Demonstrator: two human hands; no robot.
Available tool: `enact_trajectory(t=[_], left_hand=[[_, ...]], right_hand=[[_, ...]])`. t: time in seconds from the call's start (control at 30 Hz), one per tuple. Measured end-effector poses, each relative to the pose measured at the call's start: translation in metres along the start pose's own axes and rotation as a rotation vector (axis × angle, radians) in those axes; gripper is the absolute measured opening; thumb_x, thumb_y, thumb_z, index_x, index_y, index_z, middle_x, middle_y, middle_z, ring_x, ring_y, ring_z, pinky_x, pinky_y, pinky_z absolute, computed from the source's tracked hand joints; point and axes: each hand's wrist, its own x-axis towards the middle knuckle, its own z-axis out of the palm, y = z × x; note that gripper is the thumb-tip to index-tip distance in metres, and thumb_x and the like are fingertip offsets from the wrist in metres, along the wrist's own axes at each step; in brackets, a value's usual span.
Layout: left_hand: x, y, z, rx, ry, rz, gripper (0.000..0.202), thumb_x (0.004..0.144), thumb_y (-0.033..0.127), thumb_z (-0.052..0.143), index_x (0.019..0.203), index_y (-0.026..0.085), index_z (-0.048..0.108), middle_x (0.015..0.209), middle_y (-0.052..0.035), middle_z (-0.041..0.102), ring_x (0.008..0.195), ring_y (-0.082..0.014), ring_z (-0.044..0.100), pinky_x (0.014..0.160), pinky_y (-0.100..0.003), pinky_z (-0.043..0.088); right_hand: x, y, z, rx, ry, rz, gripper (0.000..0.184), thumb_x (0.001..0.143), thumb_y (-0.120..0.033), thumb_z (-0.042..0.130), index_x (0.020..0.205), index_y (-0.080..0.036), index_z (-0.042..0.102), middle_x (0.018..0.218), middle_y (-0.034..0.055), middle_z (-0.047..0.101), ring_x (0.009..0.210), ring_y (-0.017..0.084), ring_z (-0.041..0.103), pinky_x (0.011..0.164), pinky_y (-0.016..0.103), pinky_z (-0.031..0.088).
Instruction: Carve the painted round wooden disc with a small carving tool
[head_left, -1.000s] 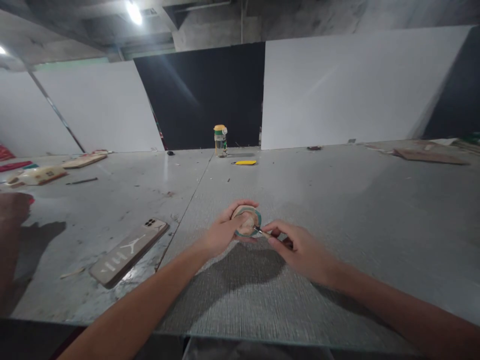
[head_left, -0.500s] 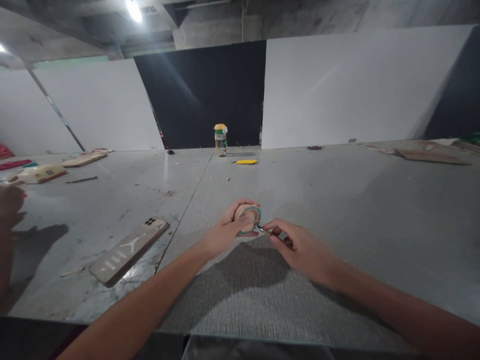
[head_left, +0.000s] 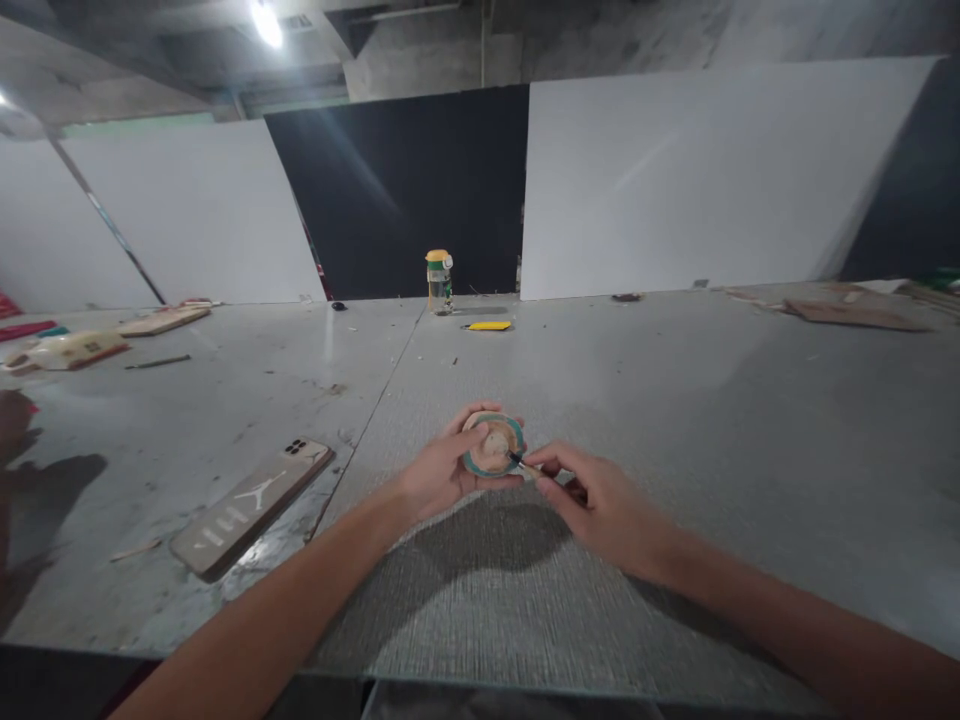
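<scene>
My left hand (head_left: 435, 470) is closed around a small round wooden disc (head_left: 493, 445) with a teal rim, held up facing me above the grey table (head_left: 675, 400). My right hand (head_left: 592, 495) pinches a thin brush (head_left: 525, 465), whose dark tip touches the disc's right edge. Both hands are near the table's middle, close to my body.
A phone (head_left: 244, 505) in a grey case lies face down to the left. A bottle (head_left: 439, 281) with a yellow lid and a yellow cutter (head_left: 489, 325) sit at the far edge. Boards and a pencil lie far left. Another person's hand (head_left: 15, 420) shows at the left edge.
My left hand has turned the disc so its flat face points more towards me. The other person's hand at the left edge has drawn back a little.
</scene>
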Motion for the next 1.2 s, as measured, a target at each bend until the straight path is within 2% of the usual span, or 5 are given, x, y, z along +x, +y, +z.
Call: enact_trajectory(t=[0.33, 0.47, 0.6, 0.8, 1.2], left_hand=[[0.003, -0.002, -0.004, -0.063, -0.002, -0.018, 0.024, 0.088, 0.022, 0.052, 0.113, 0.020, 0.052, 0.128, -0.0137, 0.055, 0.105, -0.0279, 0.061, 0.080, -0.047, 0.054], [0.005, -0.003, -0.005, -0.147, 0.011, -0.038, 0.023, 0.089, 0.024, 0.051, 0.111, 0.020, 0.053, 0.123, -0.0125, 0.058, 0.101, -0.0263, 0.063, 0.074, -0.041, 0.056], [0.005, -0.002, -0.004, -0.175, 0.031, -0.019, 0.024, 0.087, 0.024, 0.053, 0.112, 0.022, 0.052, 0.121, -0.0105, 0.058, 0.100, -0.0258, 0.063, 0.075, -0.043, 0.055], [0.003, 0.001, -0.002, -0.057, 0.044, 0.068, 0.024, 0.080, 0.018, 0.060, 0.103, 0.021, 0.053, 0.124, -0.0106, 0.056, 0.099, -0.0240, 0.060, 0.073, -0.037, 0.052], [-0.001, -0.002, 0.006, 0.197, 0.003, 0.131, 0.029, 0.082, 0.029, 0.064, 0.109, 0.022, 0.058, 0.128, -0.0094, 0.051, 0.103, -0.0224, 0.053, 0.080, -0.035, 0.047]], right_hand=[[0.002, -0.004, 0.001, -0.005, 0.017, -0.023, 0.016, 0.094, -0.025, 0.044, 0.100, -0.021, 0.059, 0.087, 0.0048, 0.069, 0.070, 0.017, 0.062, 0.059, 0.027, 0.044], [0.002, -0.003, 0.000, -0.028, 0.055, -0.042, 0.018, 0.095, -0.027, 0.044, 0.104, -0.020, 0.058, 0.089, 0.0050, 0.068, 0.071, 0.017, 0.062, 0.061, 0.027, 0.043], [0.002, -0.001, -0.002, -0.044, 0.088, -0.030, 0.021, 0.095, -0.029, 0.043, 0.108, -0.020, 0.057, 0.087, 0.0056, 0.068, 0.065, 0.016, 0.060, 0.057, 0.027, 0.042], [0.003, -0.001, -0.002, -0.042, 0.046, 0.000, 0.019, 0.094, -0.026, 0.043, 0.104, -0.021, 0.058, 0.084, 0.0048, 0.067, 0.059, 0.014, 0.056, 0.051, 0.025, 0.039], [0.002, 0.000, -0.001, -0.077, 0.026, 0.000, 0.019, 0.092, -0.023, 0.043, 0.103, -0.021, 0.058, 0.083, 0.0044, 0.068, 0.061, 0.015, 0.057, 0.055, 0.026, 0.039]])
